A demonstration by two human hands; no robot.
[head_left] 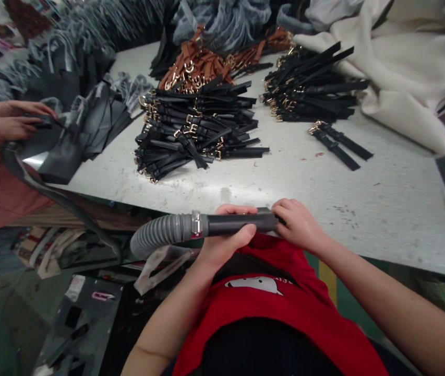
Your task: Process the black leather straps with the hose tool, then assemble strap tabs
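Note:
My left hand (226,240) is wrapped around a black vacuum hose nozzle (228,224). A grey corrugated hose (163,234) runs from it to the left, fastened by a metal clamp (196,224). At the nozzle's right end, my right hand (295,222) has its fingers curled together. Something dark shows by those fingertips, but I cannot make out what it is. Beyond my hands on the table lies a large heap of black buckle straps (199,125). Two separate black buckle straps (339,145) lie further right.
The pale table (285,177) also bears brown buckle straps (202,60), a second black strap pile (312,83) and cream fabric (402,68). At the left, a co-worker's hands (19,120) are over dark grey pieces (105,120). A dark cable (61,201) hangs there.

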